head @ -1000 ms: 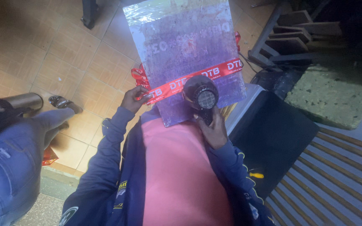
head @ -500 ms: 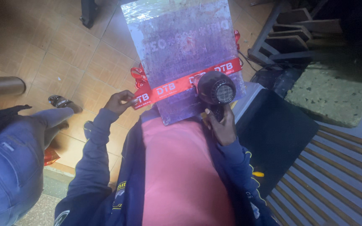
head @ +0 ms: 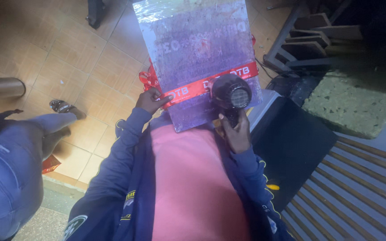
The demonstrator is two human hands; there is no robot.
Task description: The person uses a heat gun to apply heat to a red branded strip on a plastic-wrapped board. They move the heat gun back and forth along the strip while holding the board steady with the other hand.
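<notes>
A flat purple board wrapped in clear film (head: 193, 49) leans against my chest and reaches out over the floor. A red printed ribbon (head: 188, 90) runs across its lower part. My left hand (head: 150, 99) presses the ribbon at the board's left edge, beside a red bow (head: 147, 79). My right hand (head: 235, 131) grips the handle of a black hair dryer (head: 232, 93), whose rear grille faces me and whose nozzle points at the ribbon on the board's right side.
Another person in blue jeans (head: 10, 178) stands at the left, a sandalled foot (head: 63, 107) on the tan tiled floor. A metal cylinder (head: 3, 87) lies further left. A black surface (head: 291, 143) and wooden slats (head: 358, 187) sit at the right.
The hair dryer has moved right along the ribbon, from the board's middle towards its right edge. My left hand stays on the ribbon's left end. The person at the left shifted.
</notes>
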